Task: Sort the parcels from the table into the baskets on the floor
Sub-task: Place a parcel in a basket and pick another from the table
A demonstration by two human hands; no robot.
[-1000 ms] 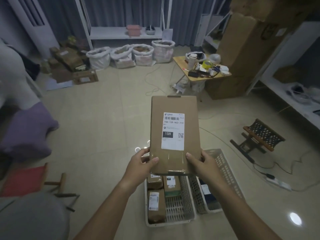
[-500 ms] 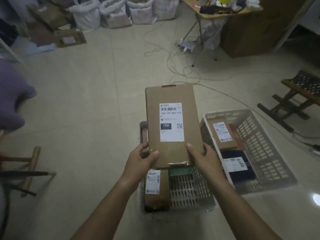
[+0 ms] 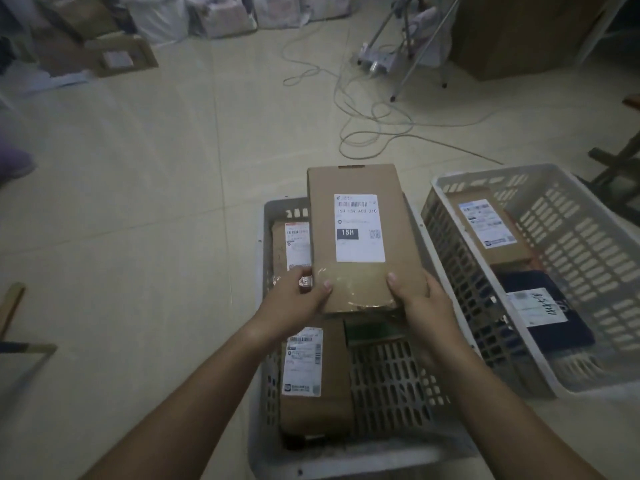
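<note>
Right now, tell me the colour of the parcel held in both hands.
Brown cardboard parcel with a white shipping label; seen in the head view.

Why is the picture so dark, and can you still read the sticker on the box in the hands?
Head view: the room is dim, so everything looks grey and grainy. The held parcel sits mid-frame and its label shows "15H" clearly; the smaller print is fuzzy. Shiny tape near the left hand and right hand glints a little. The far bags are blurred, and the right basket looks bent by the wide lens.
</note>
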